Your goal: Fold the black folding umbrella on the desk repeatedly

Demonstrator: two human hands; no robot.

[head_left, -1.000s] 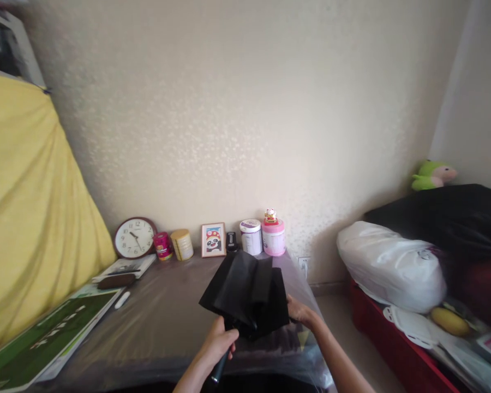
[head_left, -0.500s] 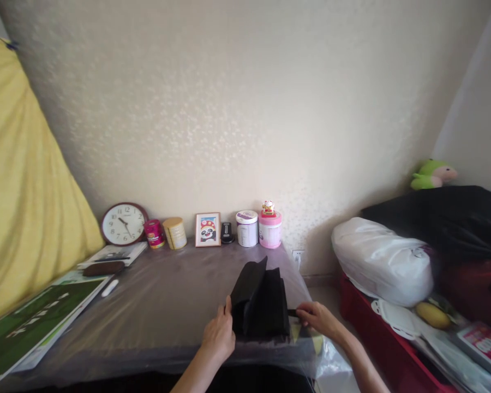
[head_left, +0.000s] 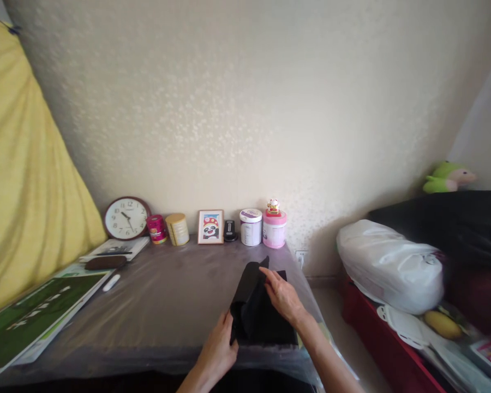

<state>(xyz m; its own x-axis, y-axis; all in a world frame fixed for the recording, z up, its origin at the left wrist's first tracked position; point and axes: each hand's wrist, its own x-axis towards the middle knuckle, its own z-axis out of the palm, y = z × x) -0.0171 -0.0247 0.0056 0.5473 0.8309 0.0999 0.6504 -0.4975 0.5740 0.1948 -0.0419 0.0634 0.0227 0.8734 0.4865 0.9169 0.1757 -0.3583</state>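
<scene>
A soft black bag [head_left: 272, 323], folded with a raised flap, stands near the front right of the table. Its exact kind is hard to make out. My left hand [head_left: 217, 345] grips its lower left side, thumb up along the edge. My right hand [head_left: 284, 296] reaches across the bag and pinches the top edge of the raised flap between thumb and fingers. The inside of the bag is dark, and its right part is partly covered by my right forearm.
Along the wall stand a clock [head_left: 127, 218], tins [head_left: 177, 229], a framed panda picture [head_left: 210, 227] and tubs [head_left: 251, 228], one topped by a cat figurine. Left lie a green book [head_left: 45, 311] and brown case [head_left: 105, 263]. Beyond the table's right edge is a red box [head_left: 384, 344] under a white bag.
My right hand has let go of a thin dark strip at the bag's right side and moved up and left onto the flap. My left hand keeps its hold.
</scene>
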